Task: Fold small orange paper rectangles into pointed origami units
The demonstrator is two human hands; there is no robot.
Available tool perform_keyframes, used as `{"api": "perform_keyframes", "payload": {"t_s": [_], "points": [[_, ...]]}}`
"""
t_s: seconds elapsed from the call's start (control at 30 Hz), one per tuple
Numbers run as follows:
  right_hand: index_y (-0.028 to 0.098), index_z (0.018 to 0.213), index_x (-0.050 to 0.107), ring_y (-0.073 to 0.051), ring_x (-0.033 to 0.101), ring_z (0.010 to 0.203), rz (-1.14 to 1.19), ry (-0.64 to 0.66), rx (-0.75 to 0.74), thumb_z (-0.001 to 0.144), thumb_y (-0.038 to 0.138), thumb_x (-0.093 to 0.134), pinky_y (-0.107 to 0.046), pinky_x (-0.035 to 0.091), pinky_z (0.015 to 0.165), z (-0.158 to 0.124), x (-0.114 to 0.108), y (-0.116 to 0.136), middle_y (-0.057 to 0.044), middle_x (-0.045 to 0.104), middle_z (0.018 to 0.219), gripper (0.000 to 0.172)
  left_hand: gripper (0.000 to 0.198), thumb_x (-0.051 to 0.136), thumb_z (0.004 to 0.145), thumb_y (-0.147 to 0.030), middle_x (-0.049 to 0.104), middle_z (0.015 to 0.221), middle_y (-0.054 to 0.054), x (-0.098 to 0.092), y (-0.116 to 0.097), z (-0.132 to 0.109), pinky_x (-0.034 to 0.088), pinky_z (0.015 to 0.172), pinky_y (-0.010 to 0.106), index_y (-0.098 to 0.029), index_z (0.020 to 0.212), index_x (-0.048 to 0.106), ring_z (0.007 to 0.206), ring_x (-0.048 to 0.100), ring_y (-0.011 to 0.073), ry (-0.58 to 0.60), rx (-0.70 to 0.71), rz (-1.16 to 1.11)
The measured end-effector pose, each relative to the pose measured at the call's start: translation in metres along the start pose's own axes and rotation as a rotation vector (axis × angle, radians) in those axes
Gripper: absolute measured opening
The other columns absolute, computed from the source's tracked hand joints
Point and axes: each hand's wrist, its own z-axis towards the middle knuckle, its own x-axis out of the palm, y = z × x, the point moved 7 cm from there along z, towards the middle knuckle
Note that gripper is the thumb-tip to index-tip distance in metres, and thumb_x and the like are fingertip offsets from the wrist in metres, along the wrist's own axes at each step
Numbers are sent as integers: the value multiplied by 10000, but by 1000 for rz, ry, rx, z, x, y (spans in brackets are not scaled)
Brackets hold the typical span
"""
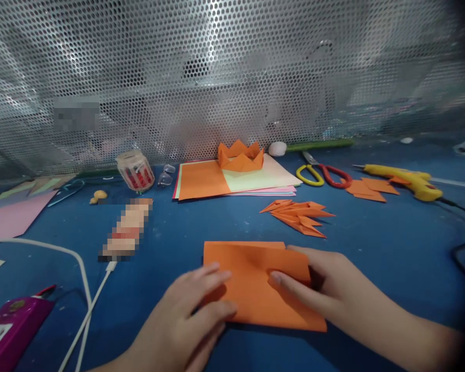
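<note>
An orange paper sheet (251, 279) lies partly folded on the blue table (201, 222), close to me. My left hand (189, 315) rests on its left edge, fingers stretched flat and pressing the paper down. From the right, my right hand (318, 284) presses a folded flap with the thumb on top and the fingers over the paper's right edge. Behind the sheet lies a pile of several folded orange paper points (298, 214).
A stack of coloured paper (209, 181) bears an orange paper crown (240, 156). Scissors (323, 174), orange scraps (370, 188) and a yellow glue gun (406, 181) with its black cord sit at right. A jar (135, 169), white cable (81, 274) and pink power strip (11, 325) are at left. Perforated metal wall behind.
</note>
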Motion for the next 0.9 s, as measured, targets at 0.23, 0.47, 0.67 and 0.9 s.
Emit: {"api": "perform_keyframes", "payload": {"t_s": [0.23, 0.47, 0.67, 0.9], "points": [[286, 1496, 755, -274, 880, 906, -26, -116, -45, 1104, 465, 658, -371, 741, 812, 3, 7, -22, -78, 900, 1099, 441, 643, 621, 1141, -430, 733, 1634, 155, 40, 16, -25, 609, 1240, 467, -258, 1752, 517, 1488, 736, 347, 109, 136, 125], [306, 1154, 893, -192, 793, 692, -27, 33, -115, 1134, 384, 615, -288, 710, 651, 6, 9, -11, -76, 806, 971, 289, 535, 706, 1184, -418, 737, 1615, 116, 13, 6, -9, 596, 1225, 379, -308, 1700, 613, 1456, 758, 311, 285, 124, 117], [294, 1187, 870, -196, 811, 739, -29, 42, -101, 1161, 422, 593, -273, 721, 676, 7, 13, -11, -94, 807, 1021, 307, 615, 718, 1156, -259, 717, 1652, 60, 5, 14, -11, 640, 1170, 363, -419, 1735, 586, 1442, 770, 300, 277, 78, 120], [231, 1162, 823, -194, 847, 790, -179, -83, -229, 1214, 368, 500, -225, 711, 689, 5, 10, -3, -119, 789, 1023, 355, 759, 697, 1142, -201, 573, 1761, 101, 18, 13, -20, 652, 1140, 400, -434, 1819, 443, 1495, 711, 347, 335, 60, 124]]}}
